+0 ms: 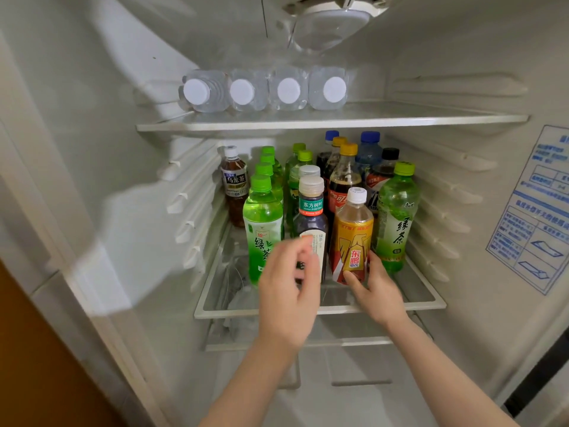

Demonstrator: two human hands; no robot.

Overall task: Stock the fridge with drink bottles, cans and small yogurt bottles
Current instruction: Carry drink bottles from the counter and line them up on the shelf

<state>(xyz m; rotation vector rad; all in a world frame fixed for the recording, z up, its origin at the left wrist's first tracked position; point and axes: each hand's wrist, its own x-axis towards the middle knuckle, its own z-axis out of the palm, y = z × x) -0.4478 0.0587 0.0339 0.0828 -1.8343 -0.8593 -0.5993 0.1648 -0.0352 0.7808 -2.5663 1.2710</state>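
Above, 4 water bottles (pixel 249 91) lie; right hand (pixel 379 289) grasps 1 yellow bottle (pixel 352 235); left hand (pixel 286 291) blurred, hold on dark bottle (pixel 311 217) unclear.

- Brown tea bottle (pixel 234 186), rear left of the lower shelf: the label reads "乌龙茶" and "SUNTORY".
- Left green bottle (pixel 262 229), front row: the label reads "绿茶".
- Dark bottle (pixel 311 211), front centre: the green band reads "东方树叶".
- Yellow bottle (pixel 352 241), front row: the red panel reads "东鹏特饮".
- Cola bottle (pixel 341 192), yellow cap: the red label shows white script, partly hidden, "可口".
- Right green bottle (pixel 397 223): the label reads "绿茶", set vertically.
- Blue-printed sticker (pixel 535 211), right wall: text too blurred to read.
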